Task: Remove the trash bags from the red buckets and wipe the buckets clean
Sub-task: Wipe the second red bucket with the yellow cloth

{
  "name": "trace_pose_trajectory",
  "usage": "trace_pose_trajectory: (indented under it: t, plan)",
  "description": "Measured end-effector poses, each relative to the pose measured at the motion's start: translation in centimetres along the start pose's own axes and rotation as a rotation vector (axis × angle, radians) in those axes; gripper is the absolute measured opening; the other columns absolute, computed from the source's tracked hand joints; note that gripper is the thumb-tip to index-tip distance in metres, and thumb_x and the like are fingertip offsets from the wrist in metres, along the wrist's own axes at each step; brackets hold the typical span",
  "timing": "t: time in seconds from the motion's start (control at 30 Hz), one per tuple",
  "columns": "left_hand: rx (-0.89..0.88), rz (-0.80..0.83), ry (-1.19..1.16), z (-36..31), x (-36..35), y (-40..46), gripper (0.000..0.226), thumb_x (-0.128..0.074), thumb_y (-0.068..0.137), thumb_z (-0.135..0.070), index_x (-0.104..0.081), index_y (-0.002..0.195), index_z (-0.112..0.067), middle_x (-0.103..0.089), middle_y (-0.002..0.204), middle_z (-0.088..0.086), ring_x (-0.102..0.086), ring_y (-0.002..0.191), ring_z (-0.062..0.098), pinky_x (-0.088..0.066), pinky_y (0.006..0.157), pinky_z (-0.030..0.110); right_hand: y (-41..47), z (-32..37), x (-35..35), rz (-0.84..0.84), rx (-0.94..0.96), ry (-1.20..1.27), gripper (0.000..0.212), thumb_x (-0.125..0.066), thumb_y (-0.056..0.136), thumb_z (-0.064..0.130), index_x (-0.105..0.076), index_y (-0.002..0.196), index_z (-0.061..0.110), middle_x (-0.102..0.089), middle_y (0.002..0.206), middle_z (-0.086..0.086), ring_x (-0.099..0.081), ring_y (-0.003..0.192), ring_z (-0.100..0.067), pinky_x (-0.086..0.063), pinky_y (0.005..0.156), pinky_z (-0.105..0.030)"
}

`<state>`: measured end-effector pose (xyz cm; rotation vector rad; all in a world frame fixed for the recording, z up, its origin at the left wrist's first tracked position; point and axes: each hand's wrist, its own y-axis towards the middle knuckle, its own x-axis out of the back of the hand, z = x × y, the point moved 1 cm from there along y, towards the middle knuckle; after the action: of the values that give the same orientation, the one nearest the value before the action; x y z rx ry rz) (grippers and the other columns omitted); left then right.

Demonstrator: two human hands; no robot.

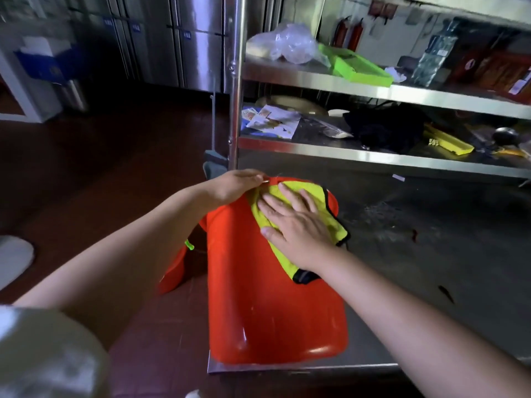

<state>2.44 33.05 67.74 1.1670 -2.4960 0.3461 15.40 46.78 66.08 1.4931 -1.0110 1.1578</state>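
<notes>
Steel shelf (373,165) base carries 1 red bucket (273,297) on its side — left hand (232,186) grips its rim to steady, right hand (296,228) presses a yellow cloth (330,214) flat, wiping.

Right half of the frame: a steel shelf rack (373,94). Upper shelf: crumpled clear plastic bag (290,43), beside it a green tray (359,67), then red boxes (500,73) at far right. Lower shelf: printed papers (273,122), dark cloth (385,130), yellow tray (448,142). Upper left: steel cabinets (186,41) above a dark red floor (100,168).
</notes>
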Motion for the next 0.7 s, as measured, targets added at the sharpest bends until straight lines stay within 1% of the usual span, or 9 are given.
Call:
trace_pose_trajectory:
  t: [0.07, 0.13, 0.23, 0.3, 0.4, 0.5, 0.57, 0.63, 0.7]
  plan:
    - [-0.001, 0.0, 0.017, 0.0, -0.2, 0.0, 0.036, -0.048, 0.098, -0.026, -0.054, 0.129, -0.01, -0.054, 0.133, 0.007, -0.049, 0.124, 0.015, -0.032, 0.111, 0.031, -1.0, 0.4, -0.2, -0.007, 0.015, 0.0, 0.059, -0.019, 0.093, 0.056, -0.028, 0.147, 0.033, -0.018, 0.155, 0.017, -0.002, 0.147, -0.015, 0.0, 0.117, -0.046]
    - [0.011, -0.012, -0.001, 0.1, -0.3, 0.0, 0.035, -0.048, 0.098, -0.026, -0.055, 0.128, -0.01, -0.057, 0.129, 0.007, -0.052, 0.12, 0.016, -0.035, 0.109, 0.03, -2.6, 0.9, -0.5, -0.027, 0.062, 0.024, 0.056, -0.024, 0.095, 0.053, -0.032, 0.146, 0.03, -0.02, 0.155, 0.016, -0.004, 0.147, -0.015, -0.003, 0.117, -0.048]
    - [0.012, -0.024, -0.042, 0.3, -0.2, -0.3, 0.031, -0.047, 0.098, -0.024, -0.058, 0.124, -0.011, -0.06, 0.122, 0.005, -0.057, 0.109, 0.012, -0.042, 0.098, 0.021, -6.0, 1.9, -0.9, -0.06, 0.18, 0.102, 0.051, -0.035, 0.095, 0.047, -0.041, 0.142, 0.027, -0.03, 0.152, 0.012, -0.011, 0.146, -0.019, -0.009, 0.117, -0.051]
    - [0.01, -0.023, -0.062, 0.6, 0.0, -0.7, 0.025, -0.046, 0.098, -0.023, -0.06, 0.118, -0.014, -0.061, 0.115, 0.001, -0.059, 0.101, 0.008, -0.044, 0.091, 0.016, -8.4, 2.6, -1.4, -0.069, 0.28, 0.139, 0.049, -0.041, 0.096, 0.045, -0.045, 0.14, 0.026, -0.033, 0.151, 0.01, -0.012, 0.146, -0.021, -0.01, 0.116, -0.052]
    - [0.015, -0.02, -0.042, 0.8, 0.6, -1.0, 0.02, -0.044, 0.099, -0.023, -0.061, 0.11, -0.02, -0.063, 0.111, 0.0, -0.059, 0.102, 0.011, -0.042, 0.095, 0.023, -11.6, 3.2, -2.0, -0.064, 0.387, 0.179, 0.048, -0.045, 0.095, 0.042, -0.045, 0.14, 0.026, -0.033, 0.152, 0.01, -0.011, 0.146, -0.023, -0.009, 0.115, -0.055]
    - [0.032, -0.004, -0.026, 0.9, 1.0, -1.1, 0.022, -0.041, 0.099, -0.023, -0.063, 0.101, -0.022, -0.064, 0.108, 0.001, -0.059, 0.1, 0.014, -0.043, 0.096, 0.028, -12.8, 3.1, -2.1, -0.026, 0.461, 0.194, 0.05, -0.051, 0.092, 0.04, -0.046, 0.139, 0.027, -0.032, 0.152, 0.01, -0.011, 0.146, -0.023, -0.009, 0.115, -0.055]
    - [0.043, 0.002, 0.011, 0.9, 1.1, -1.1, 0.027, -0.037, 0.1, -0.026, -0.062, 0.106, -0.02, -0.062, 0.114, 0.002, -0.058, 0.107, 0.016, -0.041, 0.101, 0.032, -12.2, 2.9, -1.9, 0.004, 0.517, 0.178, 0.049, -0.051, 0.09, 0.042, -0.048, 0.138, 0.029, -0.033, 0.152, 0.01, -0.012, 0.146, -0.023, -0.008, 0.115, -0.054]
    - [0.058, -0.021, 0.053, 1.1, 1.3, -1.2, 0.035, -0.035, 0.101, -0.031, -0.058, 0.121, -0.016, -0.057, 0.128, 0.003, -0.053, 0.118, 0.017, -0.036, 0.108, 0.034, -10.7, 2.7, -1.6, 0.024, 0.578, 0.155, 0.049, -0.047, 0.088, 0.044, -0.049, 0.136, 0.032, -0.036, 0.15, 0.01, -0.015, 0.146, -0.021, -0.007, 0.116, -0.052]
    - [0.075, -0.035, 0.063, 1.4, 1.7, -1.3, 0.039, -0.035, 0.101, -0.034, -0.054, 0.129, -0.015, -0.053, 0.134, 0.003, -0.05, 0.122, 0.016, -0.033, 0.111, 0.035, -8.4, 2.4, -1.3, 0.016, 0.573, 0.133, 0.05, -0.045, 0.087, 0.046, -0.05, 0.134, 0.032, -0.04, 0.148, 0.01, -0.019, 0.145, -0.02, -0.008, 0.116, -0.05]
